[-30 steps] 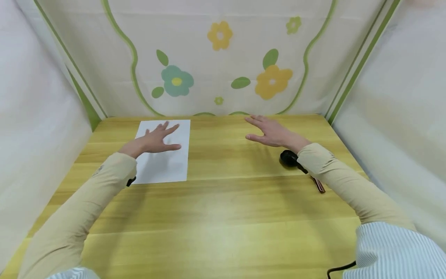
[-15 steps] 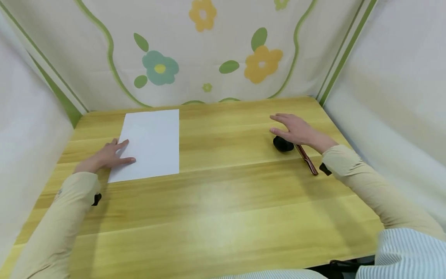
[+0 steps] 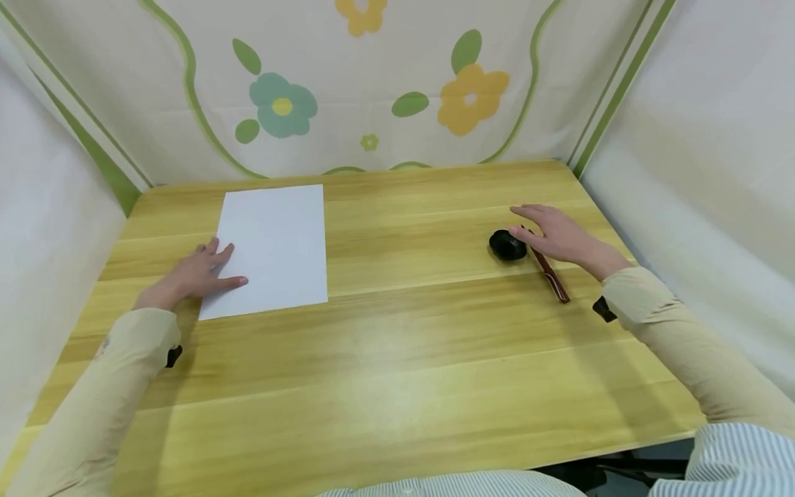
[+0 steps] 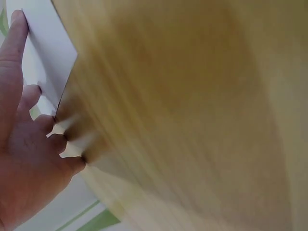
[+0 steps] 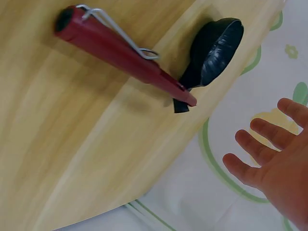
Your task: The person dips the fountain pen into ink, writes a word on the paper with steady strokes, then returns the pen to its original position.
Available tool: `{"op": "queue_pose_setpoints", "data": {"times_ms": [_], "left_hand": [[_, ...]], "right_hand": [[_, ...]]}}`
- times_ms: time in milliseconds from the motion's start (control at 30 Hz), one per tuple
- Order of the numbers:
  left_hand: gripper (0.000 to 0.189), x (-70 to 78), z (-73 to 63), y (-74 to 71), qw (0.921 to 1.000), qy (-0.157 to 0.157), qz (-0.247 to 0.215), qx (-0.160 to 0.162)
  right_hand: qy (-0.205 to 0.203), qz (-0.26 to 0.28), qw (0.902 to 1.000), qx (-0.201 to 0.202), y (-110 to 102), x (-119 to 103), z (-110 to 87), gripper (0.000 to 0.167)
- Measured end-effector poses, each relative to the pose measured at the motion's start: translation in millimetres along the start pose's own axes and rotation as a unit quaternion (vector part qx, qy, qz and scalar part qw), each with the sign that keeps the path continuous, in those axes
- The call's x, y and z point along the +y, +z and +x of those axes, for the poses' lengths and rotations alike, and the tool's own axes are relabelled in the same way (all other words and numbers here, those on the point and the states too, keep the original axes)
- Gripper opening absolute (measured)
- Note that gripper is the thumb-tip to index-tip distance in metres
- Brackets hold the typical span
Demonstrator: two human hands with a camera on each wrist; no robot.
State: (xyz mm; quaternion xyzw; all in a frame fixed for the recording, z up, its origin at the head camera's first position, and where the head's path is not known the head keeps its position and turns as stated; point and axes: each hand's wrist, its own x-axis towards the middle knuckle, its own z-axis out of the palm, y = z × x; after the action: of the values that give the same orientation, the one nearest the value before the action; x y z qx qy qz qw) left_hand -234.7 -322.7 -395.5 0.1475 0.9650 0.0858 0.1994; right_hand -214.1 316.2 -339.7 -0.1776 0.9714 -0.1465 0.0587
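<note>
My left hand (image 3: 197,273) rests at the left edge of a white sheet of paper (image 3: 276,245), fingers spread. In the left wrist view, the left hand (image 4: 29,139) has its thumb stretched out over the paper (image 4: 45,43). My right hand (image 3: 562,238) hovers with relaxed fingers over a dark red stick-like tool (image 3: 549,275). Beside it lies a round black scoop-like thing (image 3: 506,246). The right wrist view shows a wire clip on the red tool (image 5: 115,48), near the black scoop (image 5: 216,50); the right hand (image 5: 279,159) is apart from both.
The wood-grain table (image 3: 373,359) reaches to a white curtain (image 3: 373,90) printed with flowers behind. White cloth walls (image 3: 702,152) stand close on both sides. Dark items (image 3: 627,464) show below the table's front edge at right.
My left hand has moved left and down from above the paper onto its left edge. My right hand has shifted right, over the red tool. The head view has tilted down.
</note>
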Motion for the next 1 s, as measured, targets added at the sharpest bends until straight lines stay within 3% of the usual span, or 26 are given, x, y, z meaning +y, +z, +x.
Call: {"op": "queue_pose_setpoints", "data": {"times_ms": [400,733,1000], "left_hand": [[0.095,37.6,-6.0,14.8,0.999,0.019,0.039,0.007],[0.094,63.8,-3.7,26.9,0.999,0.042,-0.002,0.017],[0.095,87.3,0.0,34.1,0.9984,0.053,-0.007,0.02]], "right_hand": [[0.018,0.013,0.9997,0.011,14.8,14.1,-26.1,0.057],[0.041,0.021,0.9989,0.012,29.7,27.6,-45.5,0.052],[0.047,0.033,0.9984,0.003,39.3,33.0,-62.4,0.047]]}}
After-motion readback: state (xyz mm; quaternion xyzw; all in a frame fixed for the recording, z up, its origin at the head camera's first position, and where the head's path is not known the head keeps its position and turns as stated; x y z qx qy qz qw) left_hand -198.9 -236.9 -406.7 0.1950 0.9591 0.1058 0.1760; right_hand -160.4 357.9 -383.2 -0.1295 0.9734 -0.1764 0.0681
